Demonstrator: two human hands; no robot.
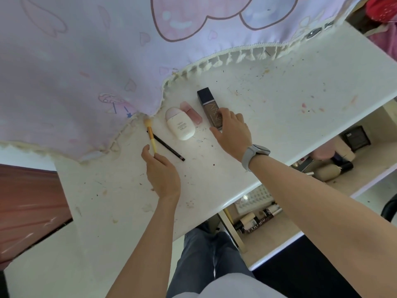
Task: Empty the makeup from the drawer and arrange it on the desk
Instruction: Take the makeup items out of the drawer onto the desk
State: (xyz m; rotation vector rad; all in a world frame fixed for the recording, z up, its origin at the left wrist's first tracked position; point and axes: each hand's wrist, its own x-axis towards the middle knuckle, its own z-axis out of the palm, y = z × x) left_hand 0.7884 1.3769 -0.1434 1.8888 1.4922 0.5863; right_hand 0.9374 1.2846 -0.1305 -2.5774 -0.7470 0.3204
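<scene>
On the white desk (279,87) my left hand (161,171) pinches the lower end of a yellow-handled makeup brush (151,134), whose bristles point at the cloth's fringe. A black pencil (167,147) lies crossed under the brush. A white bottle with a pink cap (180,124) and a pink tube (191,112) lie side by side. My right hand (233,132), a grey watch on its wrist, holds the lower end of a dark foundation bottle (209,106) lying on the desk. The open drawer (277,250) at the lower right holds several more tubes and bottles.
A pink and lilac printed cloth (86,61) with a cream fringe hangs over the desk's far left half. A second open compartment (365,160) at the right holds more containers. A reddish-brown surface (28,203) lies at the left edge. My legs in grey trousers (206,252) are below the desk.
</scene>
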